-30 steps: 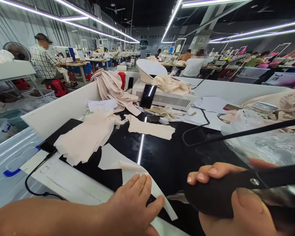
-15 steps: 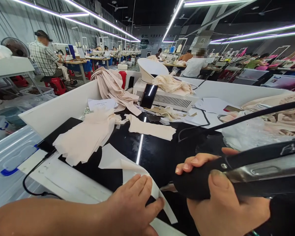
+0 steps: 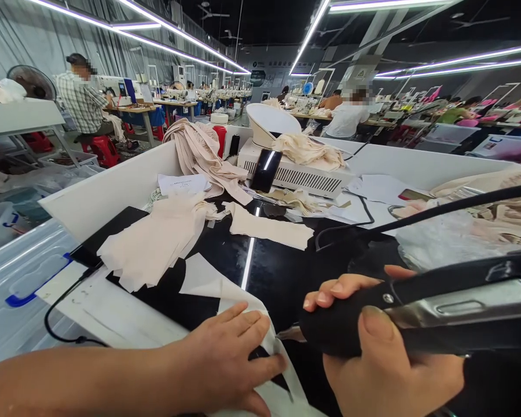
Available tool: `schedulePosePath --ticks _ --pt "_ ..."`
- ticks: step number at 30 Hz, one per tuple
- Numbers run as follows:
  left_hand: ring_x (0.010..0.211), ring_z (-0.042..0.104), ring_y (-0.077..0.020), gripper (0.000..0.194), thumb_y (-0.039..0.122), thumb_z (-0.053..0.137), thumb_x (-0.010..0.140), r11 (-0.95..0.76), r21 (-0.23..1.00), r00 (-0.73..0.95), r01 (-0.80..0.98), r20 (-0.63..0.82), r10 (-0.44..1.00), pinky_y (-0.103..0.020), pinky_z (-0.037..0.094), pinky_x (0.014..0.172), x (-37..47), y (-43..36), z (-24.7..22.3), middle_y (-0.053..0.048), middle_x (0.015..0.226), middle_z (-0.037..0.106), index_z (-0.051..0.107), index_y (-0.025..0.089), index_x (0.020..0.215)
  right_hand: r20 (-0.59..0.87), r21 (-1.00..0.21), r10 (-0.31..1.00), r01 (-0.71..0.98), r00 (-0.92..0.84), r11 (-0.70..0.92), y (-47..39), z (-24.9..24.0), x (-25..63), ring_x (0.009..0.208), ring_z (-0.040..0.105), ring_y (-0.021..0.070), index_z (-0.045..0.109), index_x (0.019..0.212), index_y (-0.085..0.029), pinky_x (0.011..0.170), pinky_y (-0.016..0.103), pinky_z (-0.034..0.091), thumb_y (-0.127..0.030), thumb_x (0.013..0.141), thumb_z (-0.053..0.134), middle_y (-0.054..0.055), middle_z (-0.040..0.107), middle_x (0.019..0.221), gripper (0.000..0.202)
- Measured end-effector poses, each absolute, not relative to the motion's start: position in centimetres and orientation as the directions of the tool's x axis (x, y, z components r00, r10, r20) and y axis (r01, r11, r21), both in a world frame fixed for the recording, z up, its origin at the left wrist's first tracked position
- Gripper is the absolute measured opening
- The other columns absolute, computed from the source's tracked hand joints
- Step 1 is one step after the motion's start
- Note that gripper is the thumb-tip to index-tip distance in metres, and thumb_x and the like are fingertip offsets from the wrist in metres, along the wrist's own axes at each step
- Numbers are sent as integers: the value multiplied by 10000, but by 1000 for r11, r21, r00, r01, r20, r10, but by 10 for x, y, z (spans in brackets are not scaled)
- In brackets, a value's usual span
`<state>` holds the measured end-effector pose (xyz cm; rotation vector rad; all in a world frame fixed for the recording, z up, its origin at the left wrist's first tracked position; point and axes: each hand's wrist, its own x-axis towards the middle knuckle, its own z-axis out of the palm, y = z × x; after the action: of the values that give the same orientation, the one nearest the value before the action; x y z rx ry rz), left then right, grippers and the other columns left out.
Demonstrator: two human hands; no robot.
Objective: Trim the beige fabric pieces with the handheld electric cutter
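Note:
My left hand (image 3: 238, 353) lies with fingers spread on a thin white fabric piece (image 3: 202, 278), pressing it to the glossy black work surface (image 3: 271, 269). Wrapped around a black handheld tool (image 3: 338, 324) with a metal lever is my right hand (image 3: 386, 353). The tool's narrow metal tip (image 3: 292, 333) meets the edge of the fabric, just right of my left fingertips. A narrow fabric strip curves down past the tip. Beyond lie a stack of beige fabric pieces (image 3: 151, 243) and a single beige piece (image 3: 271, 227).
A phone (image 3: 265, 171) leans on a white vented box (image 3: 308, 176), with a white bowl-shaped object (image 3: 271, 123) behind. Beige fabric (image 3: 200, 147) drapes at the back left. A black cable (image 3: 460, 202) arches over plastic bags at right. People sit at sewing machines beyond.
The tool and my right hand have shifted slightly left. My left fingers have spread wider. More of the white fabric shows below the tool's tip.

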<state>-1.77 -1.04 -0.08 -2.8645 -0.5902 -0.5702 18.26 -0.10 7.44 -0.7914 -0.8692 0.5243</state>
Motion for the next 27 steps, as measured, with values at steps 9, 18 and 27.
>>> schedulePosePath --ticks 9,18,27 --pt "1551 808 -345 718 834 861 1163 -928 -7 853 373 395 340 -498 593 1454 -23 -6 3 -202 1579 849 867 250 1582 474 -781 671 -79 570 619 7 79 180 584 727 234 800 1250 -323 502 365 656 -441 851 1085 -64 762 794 504" --pt "1597 790 -365 725 820 845 1183 -926 17 868 376 343 359 -535 613 1442 -22 -7 2 -213 1644 836 853 252 1635 490 -760 660 -90 570 643 24 80 174 574 717 223 781 1221 -330 485 337 627 -398 828 1051 -87 760 765 482" --pt "1612 789 -358 717 828 804 1205 -923 7 861 384 358 361 -522 604 1447 -21 -8 0 -207 1649 833 846 259 1638 457 -781 657 -83 599 619 21 81 178 583 703 230 788 1212 -317 501 360 637 -419 823 1068 -75 744 772 490"
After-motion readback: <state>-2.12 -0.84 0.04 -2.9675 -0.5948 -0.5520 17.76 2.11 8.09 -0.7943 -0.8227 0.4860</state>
